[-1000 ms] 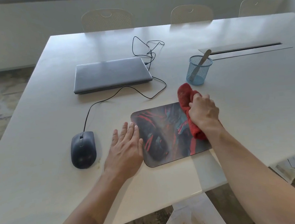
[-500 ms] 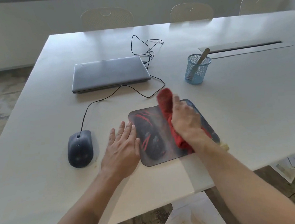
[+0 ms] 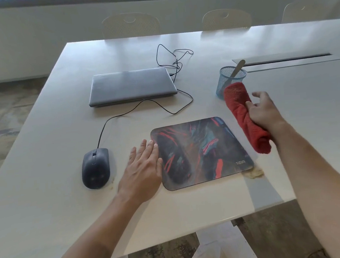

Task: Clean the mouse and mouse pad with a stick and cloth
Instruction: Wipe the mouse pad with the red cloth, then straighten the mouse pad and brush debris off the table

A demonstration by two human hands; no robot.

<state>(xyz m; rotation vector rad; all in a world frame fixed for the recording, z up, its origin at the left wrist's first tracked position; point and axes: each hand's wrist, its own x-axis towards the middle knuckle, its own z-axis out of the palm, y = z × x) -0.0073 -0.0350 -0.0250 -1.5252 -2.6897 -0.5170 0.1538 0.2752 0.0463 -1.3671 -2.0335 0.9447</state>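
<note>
A dark mouse pad (image 3: 202, 152) with red and teal streaks lies near the table's front edge. My left hand (image 3: 143, 170) lies flat with its fingers apart, its fingertips on the pad's left edge. My right hand (image 3: 264, 111) holds a rolled red cloth (image 3: 244, 118) just right of the pad, off its surface. A dark wired mouse (image 3: 95, 168) sits left of my left hand. A flat wooden stick (image 3: 237, 69) stands in a blue mesh cup (image 3: 229, 82) behind the cloth.
A closed grey laptop (image 3: 131, 86) lies behind the pad, and the mouse's black cable (image 3: 172, 67) loops past it. A small heap of pale crumbs (image 3: 254, 173) sits at the pad's front right corner. Chairs (image 3: 131, 25) stand at the far side.
My right hand has swept the red cloth from the middle of the pad rightwards and off it. The pad's right side now shows. My left hand has stayed put.
</note>
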